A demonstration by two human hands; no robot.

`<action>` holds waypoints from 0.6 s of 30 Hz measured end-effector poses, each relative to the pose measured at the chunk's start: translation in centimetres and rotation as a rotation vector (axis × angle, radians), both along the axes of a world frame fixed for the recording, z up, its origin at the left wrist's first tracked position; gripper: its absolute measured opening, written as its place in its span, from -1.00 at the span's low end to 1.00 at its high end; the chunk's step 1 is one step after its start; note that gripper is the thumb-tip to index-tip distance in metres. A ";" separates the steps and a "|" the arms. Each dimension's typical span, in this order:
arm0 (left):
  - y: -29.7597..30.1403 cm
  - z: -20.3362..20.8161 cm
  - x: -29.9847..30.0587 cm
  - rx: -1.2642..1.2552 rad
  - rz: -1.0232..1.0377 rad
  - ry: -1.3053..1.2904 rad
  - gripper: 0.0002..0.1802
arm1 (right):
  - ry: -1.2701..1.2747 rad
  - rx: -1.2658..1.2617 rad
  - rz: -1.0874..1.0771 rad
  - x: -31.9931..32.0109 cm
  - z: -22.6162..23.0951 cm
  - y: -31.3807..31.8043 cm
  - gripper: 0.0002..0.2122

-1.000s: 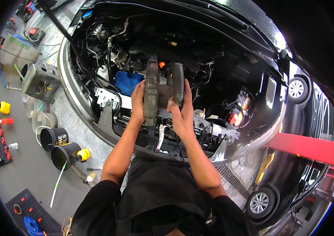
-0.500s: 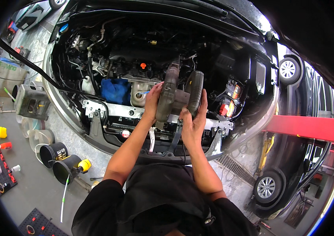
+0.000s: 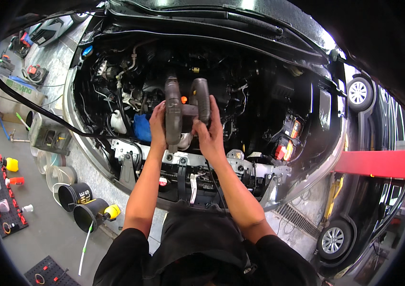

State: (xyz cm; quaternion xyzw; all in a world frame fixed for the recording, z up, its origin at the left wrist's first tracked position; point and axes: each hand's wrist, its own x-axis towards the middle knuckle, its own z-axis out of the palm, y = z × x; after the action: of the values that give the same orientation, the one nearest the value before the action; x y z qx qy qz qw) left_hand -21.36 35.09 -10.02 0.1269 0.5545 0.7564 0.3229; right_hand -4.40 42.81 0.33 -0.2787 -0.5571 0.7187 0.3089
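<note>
Both hands hold a dark grey two-part tool (image 3: 173, 114) above the open engine bay (image 3: 279, 86) of a car.
The tool is lifted clear of the person's body, and its cord (image 3: 215, 183) hangs below it; the engine is already uncovered to view, but how much of the work is done or left I cannot tell. The left hand (image 3: 158, 126) presses along the tool's long left part, its fingers partly hidden. The right hand (image 3: 209, 138) is closed around the right-hand grip, with the thumb on the inner side. Both forearms reach forward, nearly side by side, elbows bent outward. Beyond, near the left hand, lies a blue cloth (image 3: 141, 127); an orange cap (image 3: 184, 99) shows between the tool's two parts.
</note>
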 end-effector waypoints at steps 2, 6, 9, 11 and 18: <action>2.8 -0.4 0.2 0.018 -0.043 -0.013 -0.55 | 0.041 0.052 -0.116 -0.5 -0.1 1.3 -0.24; 8.9 -4.1 0.5 0.049 -0.116 -0.110 -0.61 | -0.019 0.110 -0.264 0.2 1.1 4.0 -0.31; 11.5 -4.2 0.6 0.015 -0.119 -0.133 -0.63 | -0.028 0.091 -0.284 0.3 1.0 6.0 -0.31; 11.8 -2.7 0.9 0.064 -0.095 -0.172 -0.60 | -0.006 0.088 -0.250 0.3 0.5 7.2 -0.32; 3.5 3.5 4.5 -0.135 0.085 -0.006 -0.48 | 0.005 0.043 -0.076 2.0 2.6 4.8 -0.32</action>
State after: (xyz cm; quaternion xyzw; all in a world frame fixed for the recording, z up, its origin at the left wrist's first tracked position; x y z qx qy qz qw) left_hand -16.88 38.54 -6.52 0.0788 0.6081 0.7307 0.3002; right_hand -2.42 47.58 2.95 -0.2911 -0.5603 0.6952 0.3435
